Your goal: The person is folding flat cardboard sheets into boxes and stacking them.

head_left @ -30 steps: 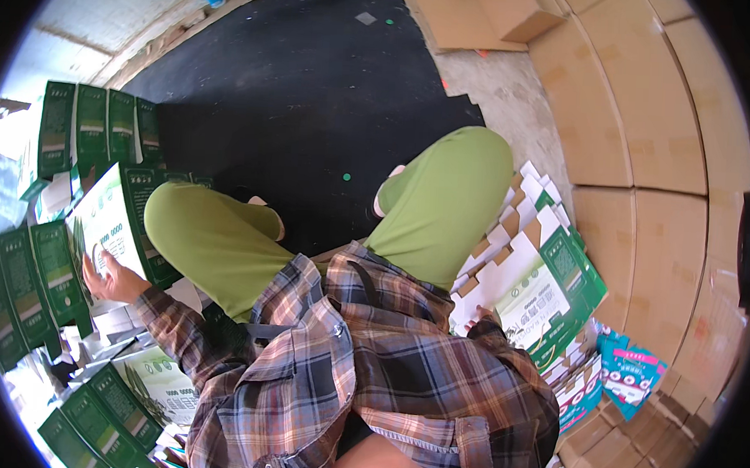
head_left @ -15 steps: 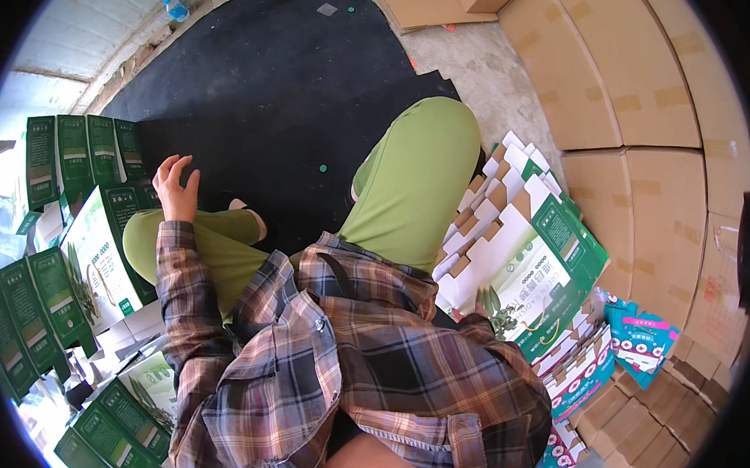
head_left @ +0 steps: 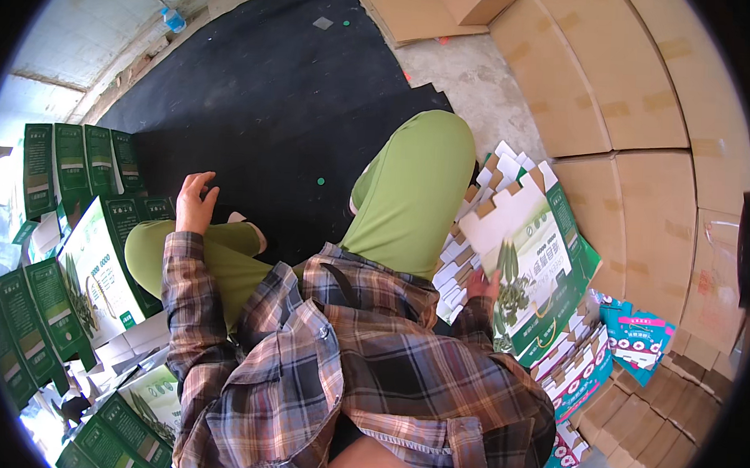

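My left hand (head_left: 196,203) hovers above my bent left knee, its fingers loosely curled and apart, with nothing in it. On the right, my right hand (head_left: 483,286) grips the left edge of a flattened green-and-white carton (head_left: 550,250) with a plant print and a cord handle. That carton is tilted up over a stack of similar flattened cartons (head_left: 505,169), whose white and brown notched flaps show beneath it. Part of the right hand's fingers is hidden by the carton's edge.
Standing green-and-white cartons (head_left: 97,264) line my left side. Large brown boxes (head_left: 648,212) are piled at the right, with teal-and-pink packages (head_left: 637,336) and brown folded cardboard (head_left: 642,434) below them. A black mat (head_left: 264,87) covers the floor ahead; a blue bottle (head_left: 173,19) lies by the wall.
My right hand has come further into view as the top carton lifts and tilts away from the stack. My left hand has shifted slightly right and down.
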Available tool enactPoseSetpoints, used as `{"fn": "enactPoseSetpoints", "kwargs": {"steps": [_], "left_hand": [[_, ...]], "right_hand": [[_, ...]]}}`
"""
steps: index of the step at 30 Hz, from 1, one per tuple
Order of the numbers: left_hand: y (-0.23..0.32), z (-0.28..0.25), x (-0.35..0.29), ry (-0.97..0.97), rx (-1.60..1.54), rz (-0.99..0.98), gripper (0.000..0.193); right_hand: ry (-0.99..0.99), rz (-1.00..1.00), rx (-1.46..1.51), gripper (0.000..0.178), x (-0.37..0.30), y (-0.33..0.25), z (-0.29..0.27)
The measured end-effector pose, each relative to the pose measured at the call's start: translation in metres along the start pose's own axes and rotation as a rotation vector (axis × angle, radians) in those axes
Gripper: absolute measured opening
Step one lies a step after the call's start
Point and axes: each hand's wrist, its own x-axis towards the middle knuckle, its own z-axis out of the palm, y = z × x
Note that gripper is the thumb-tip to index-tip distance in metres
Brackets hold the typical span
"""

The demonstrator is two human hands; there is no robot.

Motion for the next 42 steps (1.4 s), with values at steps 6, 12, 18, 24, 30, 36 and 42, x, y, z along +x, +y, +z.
{"fn": "enactPoseSetpoints", "kwargs": {"steps": [6, 12, 18, 24, 30, 36, 42], "left_hand": [[0.011, -0.005, -0.003, 0.023, -0.041, 0.006, 0.03], [0.021, -0.004, 0.002, 0.079, -0.15, 0.008, 0.03], [0.005, -0.008, 0.007, 0.211, -0.454, -0.093, 0.03], [0.009, -0.041, 0.023, 0.461, -0.839, 0.008, 0.056], [-0.016, -0.066, 0.027, 0.577, -1.399, 0.2, 0.031], [-0.015, -0.055, 0.026, 0.662, -1.37, -0.056, 0.023], [-0.003, -0.021, 0.023, 0.556, -1.259, -0.165, 0.023]], "right_hand": [[-0.194, -0.102, 0.067, 0.03, -0.051, -0.024, 0.147], [-0.666, 0.073, -0.154, 0.03, -0.114, -0.043, 0.23], [-0.8, 0.099, -0.374, 0.043, -0.145, -0.031, 0.33], [-1.071, 0.393, -0.629, 0.047, -0.161, 0.006, 0.411], [-1.108, 0.505, -0.862, 0.04, -0.151, 0.062, 0.461], [-0.993, 0.515, -0.87, 0.049, -0.1, 0.099, 0.494], [-0.793, 0.021, -1.103, 0.05, -0.097, 0.128, 0.489]]}}
